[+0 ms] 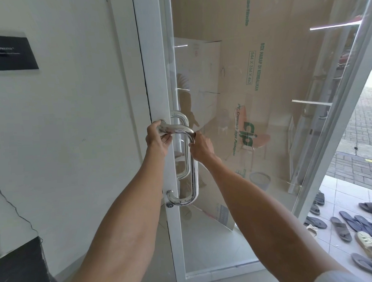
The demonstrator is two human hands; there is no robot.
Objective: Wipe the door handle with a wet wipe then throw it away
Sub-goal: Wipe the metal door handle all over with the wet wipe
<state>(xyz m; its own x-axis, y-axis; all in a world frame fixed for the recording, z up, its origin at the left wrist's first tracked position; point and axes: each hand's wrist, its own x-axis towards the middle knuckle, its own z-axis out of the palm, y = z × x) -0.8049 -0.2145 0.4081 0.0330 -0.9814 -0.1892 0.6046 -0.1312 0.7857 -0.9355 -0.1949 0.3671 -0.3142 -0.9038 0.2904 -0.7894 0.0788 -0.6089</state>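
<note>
Maybe the grip on the shiny door handle (195, 174) could be lost, or the glass door (176, 236) could be swung by a hard rub, and the long lower part could be left dirty. The left hand (157, 137) is curled round the top bar, and the right hand (201, 146) is closed on the bend just beside it, a little apart. No wet wipe can be clearly seen; it may be hidden under a hand.

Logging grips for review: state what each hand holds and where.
Left hand grips the door handle at its top arm; right hand grips its upper bend. Wipe not discernible.
</note>
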